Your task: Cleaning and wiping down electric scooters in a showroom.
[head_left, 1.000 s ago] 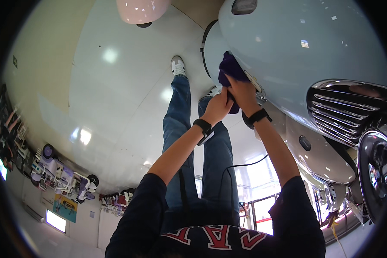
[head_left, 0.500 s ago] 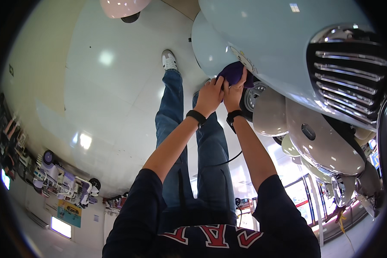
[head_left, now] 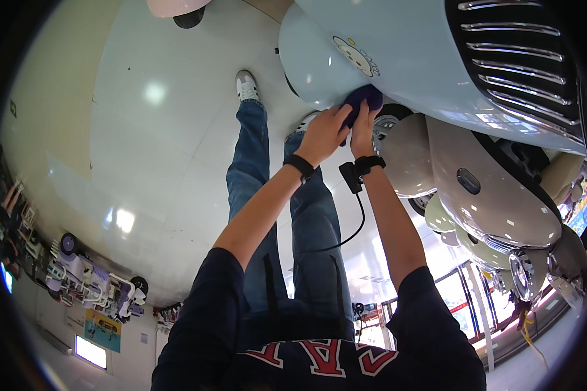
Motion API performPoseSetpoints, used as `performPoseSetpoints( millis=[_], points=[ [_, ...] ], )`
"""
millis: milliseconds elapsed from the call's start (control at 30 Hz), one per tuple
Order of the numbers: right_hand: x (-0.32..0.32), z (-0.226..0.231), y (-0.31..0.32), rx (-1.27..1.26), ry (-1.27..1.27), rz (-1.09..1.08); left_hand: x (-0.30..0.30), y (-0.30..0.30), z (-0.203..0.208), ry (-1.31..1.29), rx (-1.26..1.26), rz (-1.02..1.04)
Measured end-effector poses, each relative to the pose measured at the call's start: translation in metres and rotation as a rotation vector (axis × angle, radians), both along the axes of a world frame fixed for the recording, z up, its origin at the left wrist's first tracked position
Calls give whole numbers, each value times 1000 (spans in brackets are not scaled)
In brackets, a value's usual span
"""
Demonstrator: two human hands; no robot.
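A bunched dark purple cloth (head_left: 366,99) is between my two hands, against the lower edge of a light blue scooter body (head_left: 411,62). My left hand (head_left: 323,135) grips the cloth's near left side with bent fingers. On the other side, my right hand (head_left: 362,135) holds it too, its fingers reaching up along the cloth, partly hidden. Just above the cloth, a cartoon sticker (head_left: 357,56) shows on the blue panel. A wheel (head_left: 386,125) sits right beside my right hand. Black bands circle both wrists, and a small black box (head_left: 351,177) with a cable hangs at the right one.
A beige scooter (head_left: 476,189) stands close on the right, with pale green ones (head_left: 482,246) behind it. The blue scooter's chrome grille (head_left: 515,55) is at upper right. A pink rounded body (head_left: 176,5) is at the top. White-and-purple mobility vehicles (head_left: 94,277) stand at lower left on the glossy floor.
The hands and cloth have shifted slightly up, and the cloth has moved off the sticker, which is now fully visible. My right wrist has turned, bringing the black box into view.
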State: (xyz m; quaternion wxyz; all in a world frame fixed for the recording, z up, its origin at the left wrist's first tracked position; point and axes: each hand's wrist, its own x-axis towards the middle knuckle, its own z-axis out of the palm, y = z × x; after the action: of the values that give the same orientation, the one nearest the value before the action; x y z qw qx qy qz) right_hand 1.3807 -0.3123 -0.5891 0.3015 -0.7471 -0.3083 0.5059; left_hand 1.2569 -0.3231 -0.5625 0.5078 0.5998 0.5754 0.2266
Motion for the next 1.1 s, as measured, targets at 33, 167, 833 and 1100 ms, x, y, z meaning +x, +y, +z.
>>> performPoseSetpoints(
  millis=[33,167,833,1100],
  points=[
    [-10,11,11,24,74,-115,-7,2,3,8,2,-2],
    [-16,20,19,104,73,-160,-13,15,9,-6,-6,10],
    [-37,258,-4,277,256,750,-134,2,250,-186,-100,-482],
    [-58,400,-24,344,448,844,-172,-12,424,103,12,-607]
  ],
)
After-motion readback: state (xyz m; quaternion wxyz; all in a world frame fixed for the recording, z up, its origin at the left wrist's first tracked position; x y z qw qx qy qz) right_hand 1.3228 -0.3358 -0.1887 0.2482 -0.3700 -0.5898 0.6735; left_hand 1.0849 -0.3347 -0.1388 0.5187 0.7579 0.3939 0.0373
